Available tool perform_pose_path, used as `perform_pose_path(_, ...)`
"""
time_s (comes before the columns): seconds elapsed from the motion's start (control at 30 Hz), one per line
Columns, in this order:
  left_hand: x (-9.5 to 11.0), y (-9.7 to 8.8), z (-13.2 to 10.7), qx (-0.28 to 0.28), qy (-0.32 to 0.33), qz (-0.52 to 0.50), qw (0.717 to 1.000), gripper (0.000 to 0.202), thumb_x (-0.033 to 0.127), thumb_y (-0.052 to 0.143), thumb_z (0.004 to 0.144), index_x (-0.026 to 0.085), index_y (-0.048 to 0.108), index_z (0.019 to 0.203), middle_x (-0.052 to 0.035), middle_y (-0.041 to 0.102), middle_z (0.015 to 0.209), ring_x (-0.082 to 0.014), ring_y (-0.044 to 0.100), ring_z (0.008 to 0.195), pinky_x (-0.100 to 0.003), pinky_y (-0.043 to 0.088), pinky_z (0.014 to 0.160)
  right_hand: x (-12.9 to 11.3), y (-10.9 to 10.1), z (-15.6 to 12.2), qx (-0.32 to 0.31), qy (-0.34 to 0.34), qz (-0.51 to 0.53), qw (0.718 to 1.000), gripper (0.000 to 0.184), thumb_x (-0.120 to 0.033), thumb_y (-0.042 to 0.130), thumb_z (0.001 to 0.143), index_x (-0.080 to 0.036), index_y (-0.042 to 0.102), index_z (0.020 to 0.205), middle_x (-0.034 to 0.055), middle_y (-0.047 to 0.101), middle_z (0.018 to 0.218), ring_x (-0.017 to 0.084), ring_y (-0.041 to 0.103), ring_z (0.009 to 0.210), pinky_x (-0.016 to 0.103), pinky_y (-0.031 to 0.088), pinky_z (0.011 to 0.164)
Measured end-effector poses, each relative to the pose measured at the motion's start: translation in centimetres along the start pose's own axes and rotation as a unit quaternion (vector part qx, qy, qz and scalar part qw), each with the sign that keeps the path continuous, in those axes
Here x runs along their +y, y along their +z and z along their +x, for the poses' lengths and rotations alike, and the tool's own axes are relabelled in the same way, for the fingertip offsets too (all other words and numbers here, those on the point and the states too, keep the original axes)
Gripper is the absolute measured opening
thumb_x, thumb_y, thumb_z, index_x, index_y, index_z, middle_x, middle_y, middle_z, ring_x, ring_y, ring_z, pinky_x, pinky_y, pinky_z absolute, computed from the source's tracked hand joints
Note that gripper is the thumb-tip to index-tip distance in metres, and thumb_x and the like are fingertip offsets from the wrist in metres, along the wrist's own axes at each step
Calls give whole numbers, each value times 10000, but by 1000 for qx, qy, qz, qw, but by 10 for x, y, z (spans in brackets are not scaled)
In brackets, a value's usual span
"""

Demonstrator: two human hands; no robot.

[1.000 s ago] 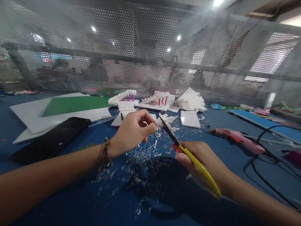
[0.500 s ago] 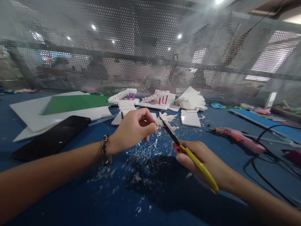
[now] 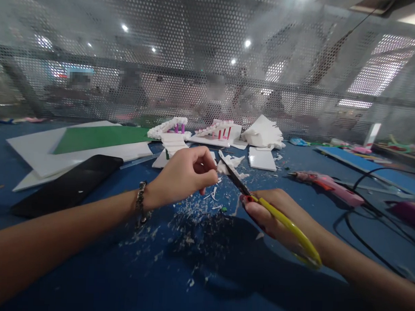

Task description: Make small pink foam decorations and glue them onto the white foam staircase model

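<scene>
Yellow-handled scissors (image 3: 288,224) are in my right hand (image 3: 277,210), their dark blades pointing up and left. The blade tips lie in front of torn white scraps (image 3: 231,165) on the blue table (image 3: 128,270). Left of the blades, my left hand (image 3: 186,170) has thumb and fingertips pinched together; whatever they hold, if anything, is too small to make out. Beneath both hands, fine white shavings (image 3: 194,223) are scattered over the table. Behind them stand a small white stair model with purple posts (image 3: 169,128) and another with red posts (image 3: 222,132).
At left lie a black phone-like slab (image 3: 70,182), white sheets (image 3: 31,145) and a green sheet (image 3: 88,140). A pink glue gun (image 3: 329,188) with a black cable rests at right, near a blue board (image 3: 366,170). Crumpled white paper (image 3: 262,132) and a white block (image 3: 262,158) sit behind.
The scissors have turned slightly in my right hand, their handle end swinging right and a little lower. My left hand keeps its pinch. The view has tilted slightly.
</scene>
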State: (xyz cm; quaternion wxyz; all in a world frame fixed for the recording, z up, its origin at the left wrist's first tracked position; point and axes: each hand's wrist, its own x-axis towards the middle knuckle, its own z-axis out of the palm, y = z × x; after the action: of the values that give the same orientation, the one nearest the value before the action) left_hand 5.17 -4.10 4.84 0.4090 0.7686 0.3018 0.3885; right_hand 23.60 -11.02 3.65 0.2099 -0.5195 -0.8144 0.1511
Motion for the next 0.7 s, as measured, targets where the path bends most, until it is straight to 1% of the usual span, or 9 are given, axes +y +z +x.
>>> perform_pose_path(0.1,0,1,-1,-3,-10,-3,1000,104,86,508,614,157,432,606,88,464,449,-27,463,349,-111,378,340,1,0,0,10,12,-30,999,490,-561,273,788,-177,297,484,-52,289,447,56,249,410,209,169,391)
perform_pose_path(0.2,0,3,-1,-4,-14,-6,1000,108,78,505,611,156,430,603,89,461,446,-23,455,345,-106,371,335,2,1,0,16,38,-51,998,497,-555,288,790,-175,303,470,-53,286,435,52,232,402,211,154,387)
perform_pose_path(0.33,1,4,-1,-3,-22,-6,1000,113,70,500,612,154,427,597,91,458,442,-22,451,337,-107,368,328,0,1,-1,9,68,-52,996,522,-587,267,778,-176,286,457,-50,285,418,51,237,393,206,168,376)
perform_pose_path(0.5,2,5,-2,-1,-24,-4,1000,115,65,495,607,153,425,586,92,452,436,-23,446,330,-108,366,321,1,2,-2,10,73,-49,996,514,-580,274,782,-178,269,463,-55,263,429,49,230,402,203,170,373)
perform_pose_path(0.63,0,5,-2,0,-26,2,1000,105,68,490,609,153,432,592,89,454,435,-24,445,327,-110,363,320,2,2,1,-13,93,-45,995,519,-589,249,782,-181,274,462,-52,285,417,50,252,389,204,185,370)
perform_pose_path(0.7,-1,5,-1,0,-28,4,1000,109,62,487,604,154,430,590,89,454,428,-25,447,327,-108,357,320,2,1,2,-31,85,-44,995,517,-601,233,775,-183,301,478,-46,311,432,58,280,399,209,209,383)
